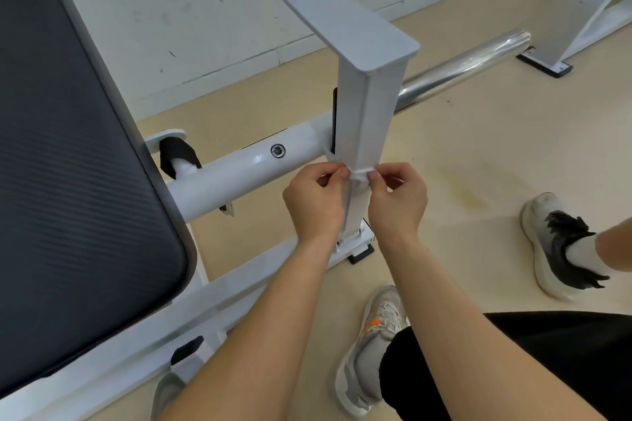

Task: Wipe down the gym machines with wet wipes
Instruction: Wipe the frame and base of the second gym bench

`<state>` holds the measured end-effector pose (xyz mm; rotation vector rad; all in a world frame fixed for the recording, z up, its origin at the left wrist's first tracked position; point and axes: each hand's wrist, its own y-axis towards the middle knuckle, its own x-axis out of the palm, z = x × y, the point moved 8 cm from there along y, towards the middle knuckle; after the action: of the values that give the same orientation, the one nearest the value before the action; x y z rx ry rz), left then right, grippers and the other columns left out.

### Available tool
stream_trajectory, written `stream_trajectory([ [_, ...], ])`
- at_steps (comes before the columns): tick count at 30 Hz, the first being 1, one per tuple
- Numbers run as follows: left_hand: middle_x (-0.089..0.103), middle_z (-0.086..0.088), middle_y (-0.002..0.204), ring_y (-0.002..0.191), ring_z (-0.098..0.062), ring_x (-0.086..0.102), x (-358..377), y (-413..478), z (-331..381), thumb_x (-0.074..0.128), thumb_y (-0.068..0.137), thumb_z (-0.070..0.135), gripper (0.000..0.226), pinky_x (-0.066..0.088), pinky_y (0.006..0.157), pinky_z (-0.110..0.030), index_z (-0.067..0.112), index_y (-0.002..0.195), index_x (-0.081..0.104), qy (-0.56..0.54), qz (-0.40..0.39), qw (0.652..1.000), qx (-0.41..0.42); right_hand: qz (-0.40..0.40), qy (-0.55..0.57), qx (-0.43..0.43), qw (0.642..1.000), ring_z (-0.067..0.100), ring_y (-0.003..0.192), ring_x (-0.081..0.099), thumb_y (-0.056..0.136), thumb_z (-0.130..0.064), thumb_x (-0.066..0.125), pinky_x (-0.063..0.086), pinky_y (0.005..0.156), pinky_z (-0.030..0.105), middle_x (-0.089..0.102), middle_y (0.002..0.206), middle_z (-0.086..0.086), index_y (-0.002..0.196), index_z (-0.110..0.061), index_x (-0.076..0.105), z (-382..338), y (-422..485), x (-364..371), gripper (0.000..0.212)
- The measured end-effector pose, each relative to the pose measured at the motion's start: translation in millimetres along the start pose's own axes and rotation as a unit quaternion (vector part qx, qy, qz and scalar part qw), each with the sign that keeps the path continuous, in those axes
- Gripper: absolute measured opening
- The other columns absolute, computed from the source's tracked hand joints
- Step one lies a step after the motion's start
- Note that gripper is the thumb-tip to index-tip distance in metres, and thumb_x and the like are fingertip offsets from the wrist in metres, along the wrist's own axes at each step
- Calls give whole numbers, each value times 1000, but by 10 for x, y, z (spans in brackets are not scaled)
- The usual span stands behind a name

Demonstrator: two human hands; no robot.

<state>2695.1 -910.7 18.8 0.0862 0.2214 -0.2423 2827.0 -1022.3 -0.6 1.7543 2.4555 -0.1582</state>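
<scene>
Padding (68, 147) of the gym bench (239, 178) fills the left; on its white upright post (371, 120) alongside, the left hand (314, 203) and right hand (398, 203) pinch the ends of a wet wipe (359, 175) stretched across it low down. Wiping seems underway, much likely left.

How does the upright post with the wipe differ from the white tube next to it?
The post is square-sided and upright; the tube is round and runs sideways. The post has the wipe across it, pinched by the left hand and right hand; the tube shows a bolt, no wipe. Both are glossy white.
</scene>
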Motion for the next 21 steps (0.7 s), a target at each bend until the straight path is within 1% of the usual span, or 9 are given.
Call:
stream_trajectory([
  [3, 70, 19, 81, 73, 9, 64, 22, -23, -108, 74, 87, 12, 12, 45, 71, -7, 24, 83, 74, 5, -7, 1000, -19, -10, 22, 54, 998, 15, 86, 69, 88, -11, 70, 58, 83, 37, 71, 86, -5, 83, -23, 66, 207, -24, 29, 14],
  [5, 69, 18, 84, 71, 11, 64, 18, -40, -94, 75, 87, 11, 11, 45, 70, -6, 21, 88, 71, -8, -8, 1000, -22, 1, 38, 85, 996, 17, 83, 71, 88, -17, 73, 59, 84, 43, 70, 87, -5, 85, -23, 64, 270, -44, 14, 11],
  [8, 66, 19, 91, 72, 13, 62, 12, -81, -50, 76, 87, 11, 17, 42, 68, 0, 20, 99, 68, -21, -4, 999, -29, 1, 54, 165, 985, 18, 78, 71, 89, -27, 75, 62, 74, 43, 68, 91, 1, 91, -16, 63, 360, -109, 2, 16],
  [10, 65, 22, 85, 68, 15, 62, 23, -100, -24, 74, 89, 10, 11, 41, 67, 1, 15, 98, 73, -17, -5, 999, -29, -21, 114, 220, 969, 24, 78, 74, 93, -25, 72, 63, 66, 38, 70, 88, 10, 93, -7, 64, 360, -182, 50, 20],
  [11, 65, 23, 81, 67, 16, 62, 23, -107, -10, 74, 89, 9, 9, 40, 66, 1, 14, 96, 74, -16, -5, 999, -30, -26, 142, 227, 963, 26, 76, 74, 94, -21, 70, 63, 65, 36, 71, 85, 13, 92, -4, 65, 306, -199, 62, 18],
  [14, 66, 23, 77, 66, 15, 62, 6, -136, 57, 74, 88, 10, 10, 41, 66, -1, 19, 86, 74, -20, -4, 999, -29, 1, 149, 178, 973, 20, 66, 73, 93, -9, 68, 63, 72, 37, 71, 76, 9, 87, -5, 68, 47, -133, 3, 8],
  [17, 71, 16, 80, 70, 9, 66, -21, -137, 184, 75, 87, 12, 8, 44, 69, -4, 20, 88, 76, -36, 7, 999, -20, 22, 97, 76, 992, 11, 72, 72, 90, -15, 68, 61, 79, 35, 73, 77, -4, 85, -18, 74, -327, -58, -103, 8],
  [19, 74, 13, 84, 74, 6, 68, -48, -108, 285, 75, 87, 14, 7, 48, 73, -7, 20, 91, 77, -48, 20, 999, -8, 14, 55, 7, 998, 5, 79, 70, 90, -23, 67, 56, 79, 24, 74, 81, -11, 85, -24, 75, -562, -88, -154, 10],
  [21, 74, 14, 84, 76, 6, 68, -71, -77, 365, 75, 87, 15, 9, 51, 77, -12, 24, 88, 77, -54, 26, 998, 7, 13, 37, -41, 998, -2, 82, 67, 92, -23, 68, 48, 74, 11, 73, 88, -13, 91, -24, 75, -673, -142, -196, 8],
])
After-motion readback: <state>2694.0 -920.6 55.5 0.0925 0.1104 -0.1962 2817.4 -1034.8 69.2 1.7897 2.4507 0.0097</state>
